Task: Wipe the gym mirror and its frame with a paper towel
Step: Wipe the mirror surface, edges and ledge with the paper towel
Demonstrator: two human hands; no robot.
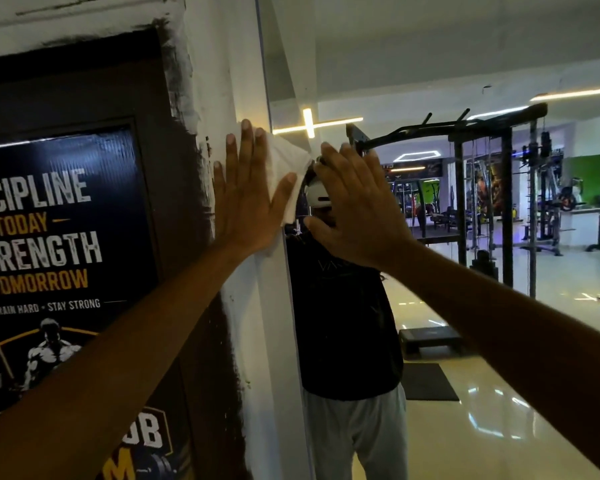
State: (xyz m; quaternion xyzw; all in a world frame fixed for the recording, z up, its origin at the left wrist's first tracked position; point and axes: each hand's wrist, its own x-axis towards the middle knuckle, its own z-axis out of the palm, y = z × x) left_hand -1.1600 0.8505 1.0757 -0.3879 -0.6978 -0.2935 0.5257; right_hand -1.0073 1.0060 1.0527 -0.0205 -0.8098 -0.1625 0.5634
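Paper towel (284,174) pressed flat on white frame (274,306) by left hand (246,199), fingers spread. Right hand (357,209) at 3 o'clock, flat on mirror (465,306), fingers spread.

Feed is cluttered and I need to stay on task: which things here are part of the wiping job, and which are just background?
Job:
paper towel, pressed flat by the left hand
frame, white strip under the towel
mirror, with the right hand flat on the glass

Background:
poster on the wall, left of the frame
gym rack, only a reflection
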